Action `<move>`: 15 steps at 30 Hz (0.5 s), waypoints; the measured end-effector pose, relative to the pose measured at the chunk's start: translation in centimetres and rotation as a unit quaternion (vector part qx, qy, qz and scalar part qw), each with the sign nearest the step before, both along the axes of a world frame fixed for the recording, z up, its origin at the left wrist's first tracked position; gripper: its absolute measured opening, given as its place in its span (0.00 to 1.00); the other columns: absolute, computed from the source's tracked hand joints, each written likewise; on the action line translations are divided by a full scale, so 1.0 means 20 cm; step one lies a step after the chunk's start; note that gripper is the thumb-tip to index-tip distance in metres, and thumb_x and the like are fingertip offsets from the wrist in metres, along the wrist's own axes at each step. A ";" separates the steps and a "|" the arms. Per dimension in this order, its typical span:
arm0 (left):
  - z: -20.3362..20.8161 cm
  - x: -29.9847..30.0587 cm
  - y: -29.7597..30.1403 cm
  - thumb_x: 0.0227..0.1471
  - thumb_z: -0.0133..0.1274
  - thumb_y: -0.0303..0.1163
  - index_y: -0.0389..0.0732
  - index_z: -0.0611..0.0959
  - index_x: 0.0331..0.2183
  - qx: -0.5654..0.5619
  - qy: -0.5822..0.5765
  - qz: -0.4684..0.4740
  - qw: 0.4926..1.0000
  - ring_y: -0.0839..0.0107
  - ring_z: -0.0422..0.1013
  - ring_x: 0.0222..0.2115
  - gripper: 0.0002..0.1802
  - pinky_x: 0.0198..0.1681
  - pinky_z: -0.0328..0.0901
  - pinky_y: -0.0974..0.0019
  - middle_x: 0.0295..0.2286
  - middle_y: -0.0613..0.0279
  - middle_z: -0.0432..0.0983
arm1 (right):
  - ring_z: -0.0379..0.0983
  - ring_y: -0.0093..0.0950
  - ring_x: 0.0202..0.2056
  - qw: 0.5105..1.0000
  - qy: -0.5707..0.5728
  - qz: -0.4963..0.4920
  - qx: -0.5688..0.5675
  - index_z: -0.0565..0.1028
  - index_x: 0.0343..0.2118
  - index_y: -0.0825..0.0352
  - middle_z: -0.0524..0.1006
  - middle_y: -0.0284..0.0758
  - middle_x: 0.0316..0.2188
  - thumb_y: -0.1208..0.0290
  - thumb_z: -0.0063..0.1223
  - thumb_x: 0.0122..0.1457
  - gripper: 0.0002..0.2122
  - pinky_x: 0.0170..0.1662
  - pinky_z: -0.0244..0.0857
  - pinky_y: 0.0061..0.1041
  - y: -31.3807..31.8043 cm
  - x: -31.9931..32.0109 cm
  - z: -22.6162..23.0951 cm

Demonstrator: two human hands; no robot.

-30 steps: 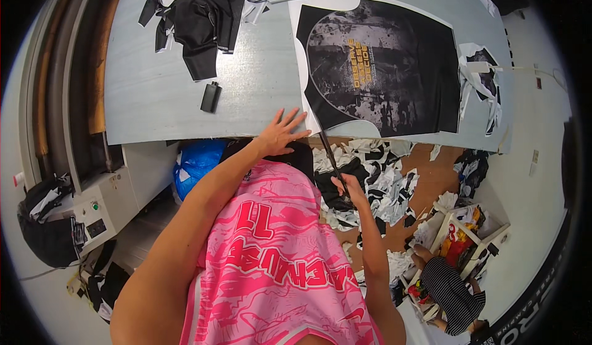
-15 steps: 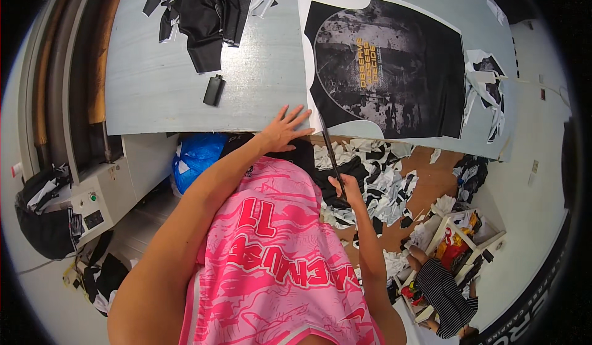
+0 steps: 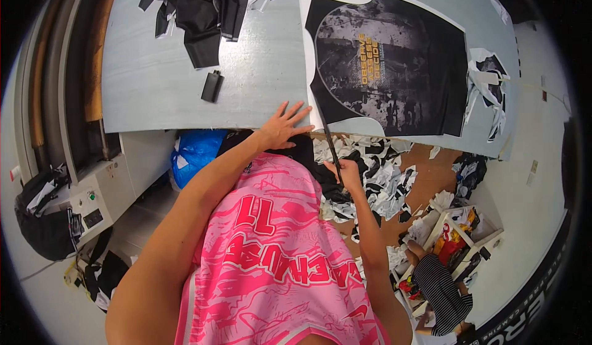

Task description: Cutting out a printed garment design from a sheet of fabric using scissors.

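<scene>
A black printed fabric panel (image 3: pixel 425 67) with a white margin lies flat on the table, its grey grunge print and yellow lettering turned sideways. My right hand (image 3: pixel 347 173) is closed round the handles of long dark scissors (image 3: pixel 330 140) below the table's near edge. Their blades point up and away, reaching into the panel's near left corner along the white margin. My left hand (image 3: pixel 285 126) rests palm down at the table edge, fingers spread, its fingertips by the white margin left of the blades.
On the pale table (image 3: pixel 259 92) are a small black bottle-like object (image 3: pixel 211 86), cut black garment pieces (image 3: pixel 200 18) and white-edged scraps (image 3: pixel 489 83). Fabric offcuts (image 3: pixel 382 184) cover the floor beneath, near a blue bag (image 3: pixel 197 157). A person in stripes (image 3: pixel 441 292) is by white bins (image 3: pixel 465 234).
My right hand and the scissors have moved slightly forward and up, the blades reaching further along the margin. My left hand has stayed nearly in place.
</scene>
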State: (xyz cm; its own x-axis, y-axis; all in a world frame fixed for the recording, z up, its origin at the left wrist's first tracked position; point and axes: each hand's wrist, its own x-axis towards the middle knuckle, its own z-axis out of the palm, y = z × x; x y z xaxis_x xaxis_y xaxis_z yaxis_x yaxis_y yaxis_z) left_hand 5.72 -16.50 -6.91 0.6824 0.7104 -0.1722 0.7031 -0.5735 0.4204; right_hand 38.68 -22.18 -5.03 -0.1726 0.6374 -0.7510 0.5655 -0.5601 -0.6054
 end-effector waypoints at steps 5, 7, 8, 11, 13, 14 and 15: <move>0.01 -0.01 0.03 0.47 0.69 0.52 0.65 0.66 0.70 0.003 -0.006 0.000 1.000 0.44 0.39 0.74 0.51 0.72 0.41 0.31 0.74 0.50 0.41 | 0.64 0.16 0.16 0.998 0.042 -0.018 -0.048 0.74 0.20 0.64 0.68 0.24 0.14 0.48 0.70 0.59 0.25 0.21 0.54 0.22 0.11 -0.03 0.03; 0.02 -0.02 0.04 0.50 0.68 0.51 0.66 0.64 0.71 -0.009 0.005 -0.001 1.000 0.44 0.38 0.74 0.50 0.71 0.42 0.31 0.74 0.51 0.39 | 0.64 0.16 0.16 0.997 0.048 -0.016 -0.057 0.73 0.20 0.63 0.68 0.24 0.14 0.48 0.70 0.59 0.24 0.21 0.54 0.22 0.16 -0.09 0.01; 0.03 -0.03 0.04 0.50 0.68 0.51 0.66 0.64 0.71 -0.010 0.004 0.000 1.000 0.44 0.38 0.74 0.50 0.71 0.42 0.31 0.74 0.51 0.39 | 0.64 0.16 0.16 0.996 0.055 -0.015 -0.066 0.72 0.21 0.62 0.68 0.23 0.15 0.47 0.70 0.59 0.24 0.21 0.53 0.21 0.18 -0.13 0.00; 0.02 -0.07 0.04 0.49 0.68 0.51 0.66 0.65 0.71 -0.018 0.012 0.002 1.000 0.44 0.38 0.74 0.50 0.72 0.42 0.32 0.74 0.52 0.39 | 0.65 0.16 0.16 0.997 0.053 -0.023 -0.047 0.72 0.19 0.62 0.68 0.24 0.14 0.46 0.70 0.59 0.26 0.21 0.55 0.21 0.22 -0.23 -0.01; 0.01 -0.05 0.06 0.46 0.70 0.53 0.66 0.68 0.69 0.007 -0.002 -0.006 1.000 0.45 0.39 0.74 0.50 0.72 0.42 0.32 0.74 0.51 0.41 | 0.65 0.16 0.16 0.998 0.039 -0.020 -0.045 0.72 0.18 0.63 0.68 0.24 0.14 0.46 0.70 0.58 0.26 0.21 0.55 0.21 0.22 -0.24 -0.02; 0.00 -0.04 0.06 0.46 0.70 0.53 0.66 0.68 0.69 0.006 -0.002 -0.004 1.000 0.45 0.39 0.74 0.50 0.72 0.42 0.32 0.74 0.51 0.41 | 0.65 0.16 0.16 0.999 0.024 -0.023 -0.040 0.72 0.17 0.63 0.68 0.24 0.13 0.46 0.70 0.58 0.27 0.21 0.56 0.21 0.22 -0.25 -0.02; 0.00 -0.03 0.06 0.47 0.70 0.53 0.66 0.68 0.69 0.007 -0.001 -0.005 1.000 0.45 0.39 0.74 0.49 0.72 0.42 0.32 0.74 0.51 0.41 | 0.66 0.16 0.16 0.999 0.008 -0.027 -0.034 0.72 0.16 0.63 0.69 0.25 0.13 0.46 0.71 0.58 0.27 0.21 0.56 0.21 0.22 -0.25 -0.02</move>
State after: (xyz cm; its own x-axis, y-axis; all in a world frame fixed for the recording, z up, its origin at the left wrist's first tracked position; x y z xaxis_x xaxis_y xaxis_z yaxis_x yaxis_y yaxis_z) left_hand 5.03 -15.35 -6.92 0.6901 0.7054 -0.1617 0.6965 -0.5866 0.4133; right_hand 33.74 -17.81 -5.44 -0.1525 0.5937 -0.7901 0.5236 -0.6295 -0.5740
